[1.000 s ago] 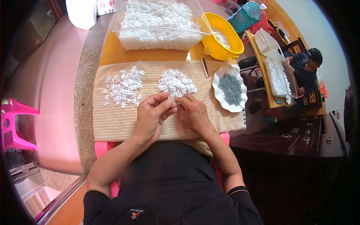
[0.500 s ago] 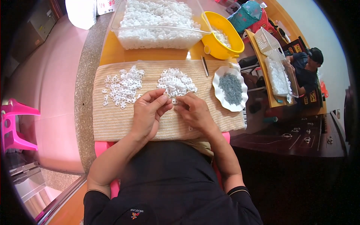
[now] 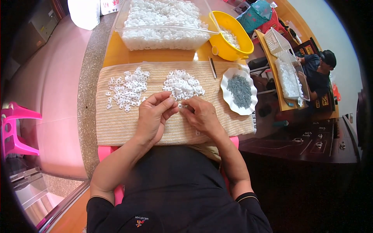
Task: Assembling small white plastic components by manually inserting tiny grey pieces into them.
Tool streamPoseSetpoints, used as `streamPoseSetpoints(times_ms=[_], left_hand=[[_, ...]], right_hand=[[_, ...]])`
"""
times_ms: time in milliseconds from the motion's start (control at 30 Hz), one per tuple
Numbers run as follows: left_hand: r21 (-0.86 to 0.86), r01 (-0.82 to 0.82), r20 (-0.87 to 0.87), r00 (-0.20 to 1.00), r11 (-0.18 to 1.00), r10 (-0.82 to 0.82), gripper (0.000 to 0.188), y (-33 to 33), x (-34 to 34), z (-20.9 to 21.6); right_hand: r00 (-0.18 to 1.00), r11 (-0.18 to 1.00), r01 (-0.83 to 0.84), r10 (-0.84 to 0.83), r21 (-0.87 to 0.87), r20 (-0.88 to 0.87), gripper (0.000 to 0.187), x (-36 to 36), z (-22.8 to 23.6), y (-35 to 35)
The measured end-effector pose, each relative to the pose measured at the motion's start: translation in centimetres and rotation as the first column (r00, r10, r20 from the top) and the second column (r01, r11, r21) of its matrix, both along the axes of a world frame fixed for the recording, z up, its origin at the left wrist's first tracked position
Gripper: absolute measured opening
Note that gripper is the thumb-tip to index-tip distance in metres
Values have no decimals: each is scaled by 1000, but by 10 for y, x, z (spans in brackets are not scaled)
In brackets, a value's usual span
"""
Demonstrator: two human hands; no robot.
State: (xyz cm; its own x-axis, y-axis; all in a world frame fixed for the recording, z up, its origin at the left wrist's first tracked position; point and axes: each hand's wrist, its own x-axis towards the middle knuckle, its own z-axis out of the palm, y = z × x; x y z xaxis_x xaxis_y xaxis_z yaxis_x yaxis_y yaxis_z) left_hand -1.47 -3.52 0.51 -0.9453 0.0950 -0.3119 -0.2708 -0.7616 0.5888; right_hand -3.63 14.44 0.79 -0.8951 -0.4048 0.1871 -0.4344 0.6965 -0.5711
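Just before the body, the left hand (image 3: 152, 115) and right hand (image 3: 203, 115) meet fingertip to fingertip; I cannot tell whether either grip is closed on a piece. The step looks like fine fingertip handling, calling next for a steady, precise pinch. Just beyond, white pieces (image 3: 182, 85) lie heaped on the striped towel (image 3: 156, 79), with a scalloped dish (image 3: 224, 88) of grey bits rightward. Farther off, a clear bin (image 3: 163, 41) stands on the bench (image 3: 182, 56).

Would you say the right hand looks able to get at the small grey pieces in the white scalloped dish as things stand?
Probably yes: the white scalloped dish lies open to the right of the right hand, nothing covers the small grey pieces, and only striped cloth shows between hand and dish.
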Motion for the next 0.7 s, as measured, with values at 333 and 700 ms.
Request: streamPoseSetpoints(times_ms=[333, 700], left_hand=[[-5, 9, 18, 1000, 1000, -9, 18, 2, 1, -3], [-1, 8, 16, 1000, 1000, -8, 19, 1, 1, -1]], right_hand=[[998, 1000, -6, 6, 0, -67, 16, 6, 1, -3], [994, 994, -87, 83, -62, -68, 14, 9, 6, 4]])
